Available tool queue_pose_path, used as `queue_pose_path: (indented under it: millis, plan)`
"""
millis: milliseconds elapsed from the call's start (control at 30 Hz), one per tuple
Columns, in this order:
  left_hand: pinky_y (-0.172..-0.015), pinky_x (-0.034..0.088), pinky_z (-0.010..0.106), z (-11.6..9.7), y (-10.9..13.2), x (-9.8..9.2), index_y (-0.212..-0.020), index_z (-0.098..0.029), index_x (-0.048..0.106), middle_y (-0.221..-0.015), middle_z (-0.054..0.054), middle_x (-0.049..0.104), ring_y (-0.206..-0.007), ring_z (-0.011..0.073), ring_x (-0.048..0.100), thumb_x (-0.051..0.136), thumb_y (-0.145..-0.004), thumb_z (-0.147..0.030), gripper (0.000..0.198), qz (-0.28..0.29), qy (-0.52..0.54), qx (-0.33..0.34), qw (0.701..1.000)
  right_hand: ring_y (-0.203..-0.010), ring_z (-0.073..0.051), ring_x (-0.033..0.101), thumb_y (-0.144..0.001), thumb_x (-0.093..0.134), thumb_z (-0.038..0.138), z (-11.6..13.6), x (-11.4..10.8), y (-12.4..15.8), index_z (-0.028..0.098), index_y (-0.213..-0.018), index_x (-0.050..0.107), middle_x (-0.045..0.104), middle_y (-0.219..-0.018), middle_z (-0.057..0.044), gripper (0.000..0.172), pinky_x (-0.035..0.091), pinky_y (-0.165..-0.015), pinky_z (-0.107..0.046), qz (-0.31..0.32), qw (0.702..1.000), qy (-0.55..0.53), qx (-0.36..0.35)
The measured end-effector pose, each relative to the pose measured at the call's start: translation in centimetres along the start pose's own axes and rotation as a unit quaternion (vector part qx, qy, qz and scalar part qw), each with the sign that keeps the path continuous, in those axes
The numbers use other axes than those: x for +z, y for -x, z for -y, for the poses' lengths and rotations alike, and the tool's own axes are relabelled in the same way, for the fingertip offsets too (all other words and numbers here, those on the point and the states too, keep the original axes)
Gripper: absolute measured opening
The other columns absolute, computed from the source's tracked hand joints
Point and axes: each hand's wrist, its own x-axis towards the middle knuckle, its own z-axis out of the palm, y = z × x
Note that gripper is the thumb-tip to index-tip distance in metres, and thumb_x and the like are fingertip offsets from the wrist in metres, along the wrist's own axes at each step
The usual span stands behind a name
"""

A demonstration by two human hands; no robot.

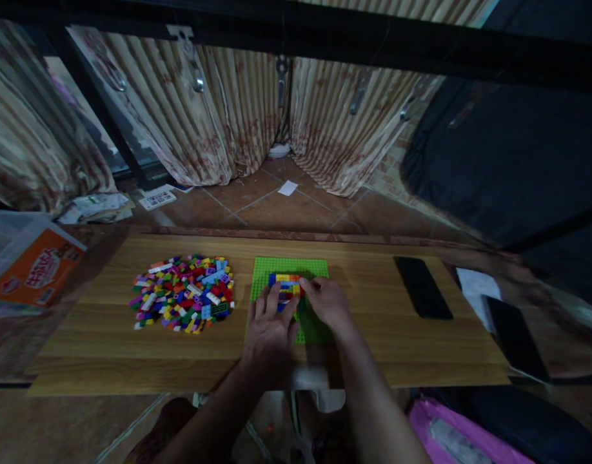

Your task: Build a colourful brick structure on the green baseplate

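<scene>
A green studded baseplate [320, 265] lies on the wooden table, with a low build of colourful toy bricks [287, 278] on it in blue, yellow, orange and red. My left hand [269, 328] rests over the lower left of the build, fingers spread and touching the bricks; it is open. At the build's upper right corner, my right hand [329, 299] has its fingertips closed together on a building brick, with a bit of red showing beside them. Both hands hide part of the build and the plate's lower half.
A wide heap of loose bricks [182, 293] lies left of the baseplate on the table [373, 361]. A black phone-like slab [422, 287] is on the right. Past the table's ends are a plastic tub with an orange label [37, 270] and another dark slab [516, 338].
</scene>
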Motion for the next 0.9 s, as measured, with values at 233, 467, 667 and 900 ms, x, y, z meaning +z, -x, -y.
queue_pose_path:
  millis: [233,467,667,900]
  plan:
    - [-0.104,0.035,0.061,-0.3,-0.2,0.5,-0.136,-0.025,0.053,-0.146,0.011,0.046,-0.137,0.0421,0.029,0.054,-0.084,-0.022,0.052,0.037,-0.008,-0.010,0.999,-0.074,-0.022,0.066,-0.088,0.053,0.051,1.1,0.5,0.3,0.019,-0.078,0.072,0.073,-0.079,-0.011,0.038,0.039,-0.058,-0.029,-0.010,0.998,0.047,0.026]
    - [-0.109,0.033,0.056,-0.4,-0.1,1.1,-0.138,-0.021,0.049,-0.144,0.013,0.047,-0.140,0.0378,0.027,0.050,-0.087,-0.023,0.051,0.021,-0.013,0.000,1.000,-0.072,-0.021,0.066,-0.088,0.054,0.048,0.9,0.6,0.1,0.020,-0.077,0.072,0.072,-0.076,-0.009,0.036,0.039,-0.058,-0.028,-0.016,0.998,0.059,0.000]
    - [-0.115,0.025,0.053,0.8,-1.0,0.6,-0.137,-0.018,0.050,-0.144,0.014,0.048,-0.139,0.0308,0.034,0.051,-0.087,-0.024,0.050,0.011,0.036,0.056,0.998,-0.066,-0.021,0.063,-0.089,0.048,0.052,0.7,1.2,-0.6,0.018,-0.078,0.071,0.071,-0.073,-0.010,0.043,0.036,-0.056,-0.028,-0.055,0.997,0.048,-0.009]
    - [-0.115,0.028,0.051,1.2,-1.1,0.7,-0.133,-0.019,0.053,-0.141,0.013,0.048,-0.138,0.0296,0.032,0.054,-0.086,-0.025,0.048,-0.034,0.116,0.029,0.992,-0.056,-0.019,0.057,-0.088,0.045,0.048,0.6,0.8,-1.2,0.017,-0.071,0.068,0.067,-0.065,-0.008,0.042,0.034,-0.054,-0.029,-0.078,0.996,0.004,-0.049]
